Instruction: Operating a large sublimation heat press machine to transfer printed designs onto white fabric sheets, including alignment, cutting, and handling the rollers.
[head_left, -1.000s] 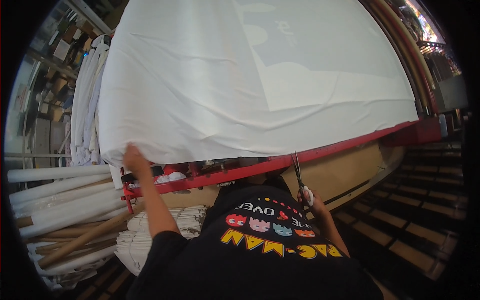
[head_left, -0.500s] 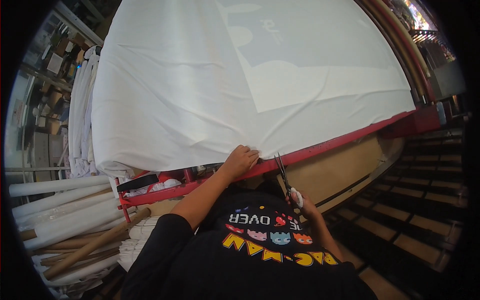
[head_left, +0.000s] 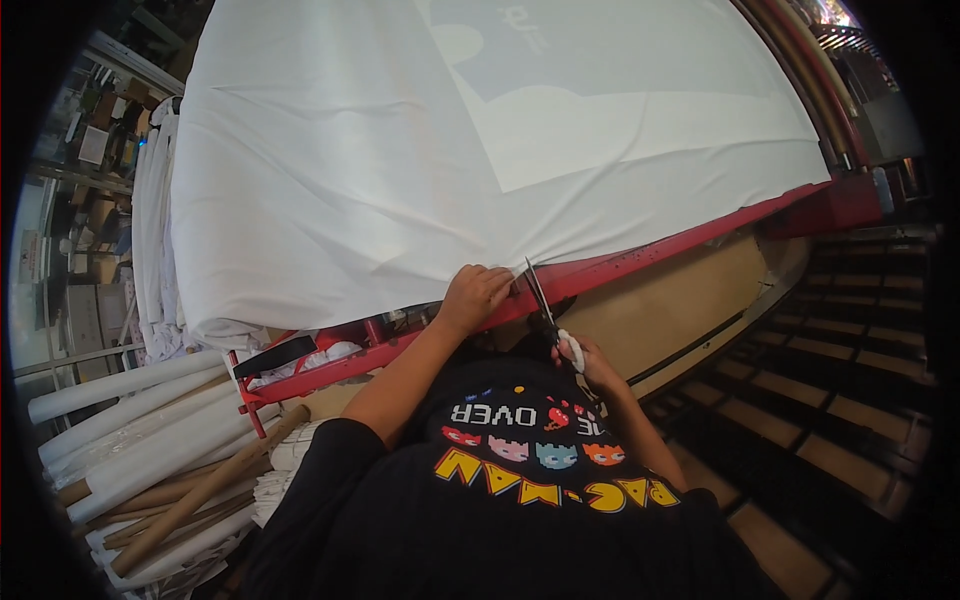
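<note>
White fabric (head_left: 330, 190) lies spread over a table with a red frame (head_left: 640, 252), and creases run out from its near edge. My left hand (head_left: 478, 298) is closed on that edge, pinching the fabric. In my right hand (head_left: 590, 362) is a pair of scissors (head_left: 541, 300) with dark handles, one of them wrapped in white. The blades point up toward the fabric edge, just right of my left fingers, and their tips are at the edge. Whether the blades touch the fabric, I cannot tell. A grey printed shape shows faintly on the far part of the fabric.
Rolls in white wrap and brown cardboard tubes (head_left: 200, 510) are stacked at the lower left. White cloths (head_left: 155, 240) hang beyond them. A tan board (head_left: 680, 305) is under the red frame. Dark slatted racks (head_left: 850, 400) stand on the right, and a long metal roller (head_left: 800, 85) runs along the far right side.
My right hand has brought the scissors up and left, closer to the fabric edge by my left fingers. My left hand keeps its grip. The whole view has shifted slightly.
</note>
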